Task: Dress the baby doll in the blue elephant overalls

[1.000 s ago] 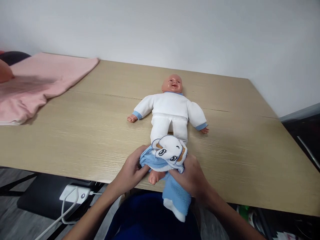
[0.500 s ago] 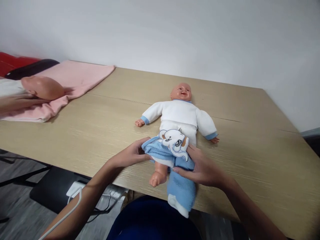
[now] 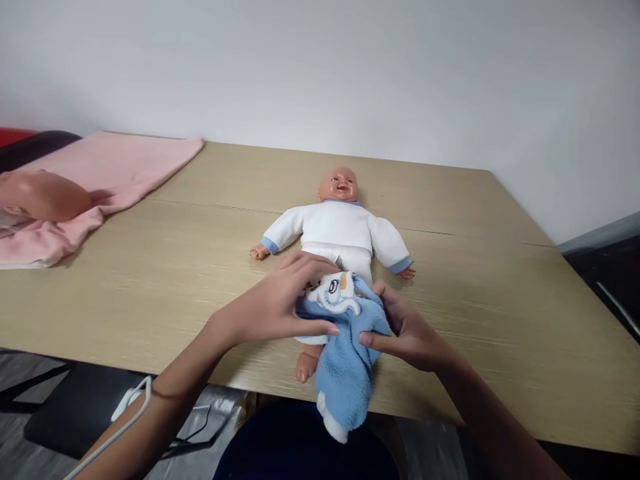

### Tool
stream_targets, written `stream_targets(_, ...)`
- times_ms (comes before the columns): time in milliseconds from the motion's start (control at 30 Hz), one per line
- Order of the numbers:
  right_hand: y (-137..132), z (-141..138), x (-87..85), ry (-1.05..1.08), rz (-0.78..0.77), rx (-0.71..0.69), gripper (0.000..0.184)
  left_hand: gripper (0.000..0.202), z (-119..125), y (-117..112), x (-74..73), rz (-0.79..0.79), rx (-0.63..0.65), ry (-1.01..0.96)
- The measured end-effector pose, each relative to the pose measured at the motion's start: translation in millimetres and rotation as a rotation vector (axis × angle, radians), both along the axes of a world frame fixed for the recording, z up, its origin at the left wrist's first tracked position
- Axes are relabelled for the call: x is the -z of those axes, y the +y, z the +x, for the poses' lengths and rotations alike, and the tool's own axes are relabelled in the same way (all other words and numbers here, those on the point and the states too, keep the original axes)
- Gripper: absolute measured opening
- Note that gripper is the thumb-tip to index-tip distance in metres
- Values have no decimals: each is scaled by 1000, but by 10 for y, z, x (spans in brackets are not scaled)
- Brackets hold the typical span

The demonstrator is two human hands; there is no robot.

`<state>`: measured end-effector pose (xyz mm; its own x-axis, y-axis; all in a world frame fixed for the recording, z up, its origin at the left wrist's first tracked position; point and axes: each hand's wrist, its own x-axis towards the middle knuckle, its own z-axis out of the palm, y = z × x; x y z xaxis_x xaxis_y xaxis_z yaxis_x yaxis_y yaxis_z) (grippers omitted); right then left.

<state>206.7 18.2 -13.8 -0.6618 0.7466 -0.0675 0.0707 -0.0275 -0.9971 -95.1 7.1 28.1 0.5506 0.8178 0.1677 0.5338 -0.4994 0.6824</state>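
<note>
Head view shows one soft blue fleece garment with white hem point(image 3: 347, 370), bunched around the legs of a plastic-headed baby doll in white cloth clothes with blue cuffs point(image 3: 334, 223), between two bare hands. The left hand point(image 3: 285, 297) makes a wide arch: its thumb and its fingers stand far apart over the cloth, and I see no firm pinch. The right hand point(image 3: 413, 333) has a narrower grip, holding the garment's side with the thumb in front and the fingers behind. Between the hands lies one white elephant patch point(image 3: 340, 301). The step in hand, I judge, is handling the garment at the doll's legs; the next move seems to call for a firmer left hold on the cloth edge, without twisting it. Below the left hand, one bare plastic foot point(image 3: 307, 367) comes out; I cannot tell where the other foot is. The doll lies on one pale wooden table point(image 3: 210, 260). Far left of the grip there are one pink blanket point(image 3: 145, 163) and a second doll, of which mainly the head point(image 3: 53, 197) shows; so two dolls are counted.
</note>
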Motion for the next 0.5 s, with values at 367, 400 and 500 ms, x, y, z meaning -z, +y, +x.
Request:
stream_targets(367,-55,116,-388,-355,157,-242,40,26,287,625,-12,-437,458,-119)
stream_targets(400,-64,131,-396,-335,167,-251,44,27,299,620,18,-465,450,-153)
stream_targets(500,-64,148,-329,-185,148,-142,41,31,333,619,109,-629,522,-182)
